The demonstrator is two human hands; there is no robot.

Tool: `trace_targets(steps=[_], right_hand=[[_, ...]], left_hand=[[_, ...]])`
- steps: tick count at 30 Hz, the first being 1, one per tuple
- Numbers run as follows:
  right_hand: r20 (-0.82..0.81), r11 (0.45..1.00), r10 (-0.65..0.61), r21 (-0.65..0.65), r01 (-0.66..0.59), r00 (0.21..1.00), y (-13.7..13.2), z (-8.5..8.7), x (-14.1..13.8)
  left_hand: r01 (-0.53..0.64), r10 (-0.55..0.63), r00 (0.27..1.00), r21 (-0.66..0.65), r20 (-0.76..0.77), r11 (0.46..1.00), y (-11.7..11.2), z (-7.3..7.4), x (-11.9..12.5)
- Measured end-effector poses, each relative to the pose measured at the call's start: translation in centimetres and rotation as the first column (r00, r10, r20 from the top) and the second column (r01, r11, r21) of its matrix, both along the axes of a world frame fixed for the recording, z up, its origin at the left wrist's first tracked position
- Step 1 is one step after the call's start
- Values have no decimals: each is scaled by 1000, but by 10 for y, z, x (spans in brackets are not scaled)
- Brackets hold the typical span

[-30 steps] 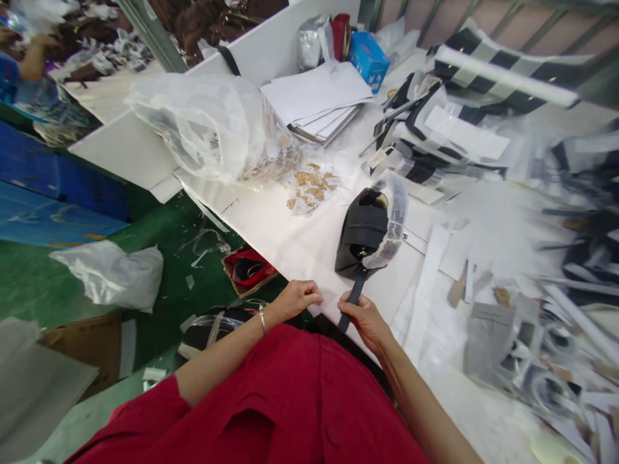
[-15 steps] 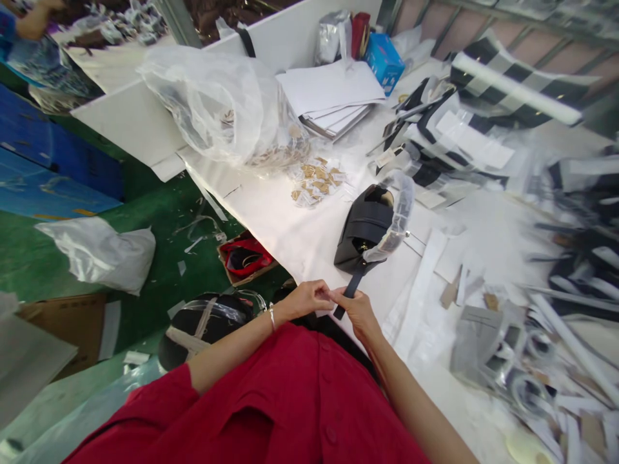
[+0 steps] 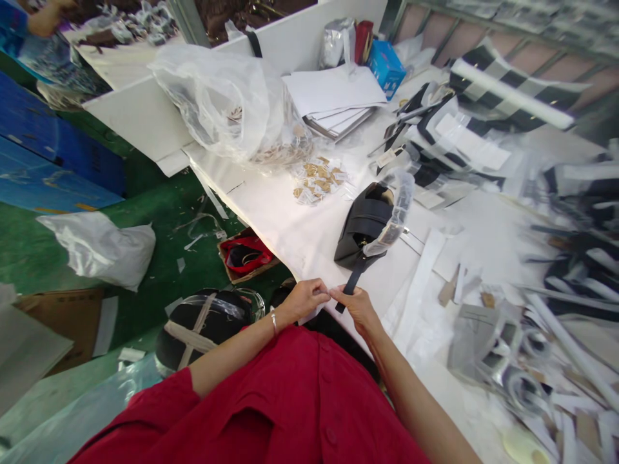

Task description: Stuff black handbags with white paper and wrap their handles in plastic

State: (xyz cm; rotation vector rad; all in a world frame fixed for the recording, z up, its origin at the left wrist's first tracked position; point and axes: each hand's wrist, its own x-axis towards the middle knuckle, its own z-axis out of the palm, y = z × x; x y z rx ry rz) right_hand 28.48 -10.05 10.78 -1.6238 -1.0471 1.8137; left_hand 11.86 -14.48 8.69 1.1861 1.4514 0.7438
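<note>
A small black handbag stands on the white table, its curved handle wrapped in clear plastic. From its near end a black strap runs toward my body. My right hand is closed on this strap, with thumb and finger pinching near its free end. Close beside it, my left hand is closed in a pinch, fingertips almost touching the right ones. A thin whitish piece shows under the left fingers; its kind is too small to make out.
A large clear plastic bag, small tan tags and stacked white sheets lie beyond the handbag. Tape rolls and scraps crowd the right. Below the table edge are a box with red contents and a black taped bundle.
The whitish piece under my left fingers shows more to the left than before. Both hands stay close together, the right one still on the strap. The view has shifted slightly.
</note>
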Motion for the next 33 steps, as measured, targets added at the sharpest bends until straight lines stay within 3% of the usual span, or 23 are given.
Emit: trace_targets(steps=[7, 12, 16, 20, 28, 33], right_hand=[[18, 999, 47, 21, -47, 999, -2, 2, -3], [38, 996, 84, 8, -85, 996, 2, 8, 12], [-212, 988, 56, -130, -85, 976, 7, 17, 19], [-325, 982, -53, -187, -10, 944, 9, 20, 14], [-231, 990, -119, -95, 100, 966, 4, 8, 9], [-84, 996, -85, -18, 83, 993, 4, 8, 10]], left_hand=[[39, -18, 992, 169, -126, 985, -7, 0, 7], [-40, 40, 998, -3, 44, 999, -9, -10, 0], [-62, 85, 971, -105, 222, 993, -13, -15, -8], [-80, 92, 978, -74, 186, 994, -18, -18, -10], [-152, 151, 985, 3, 88, 988, -21, -22, -1], [-181, 189, 935, -55, 298, 982, -21, -18, 4]])
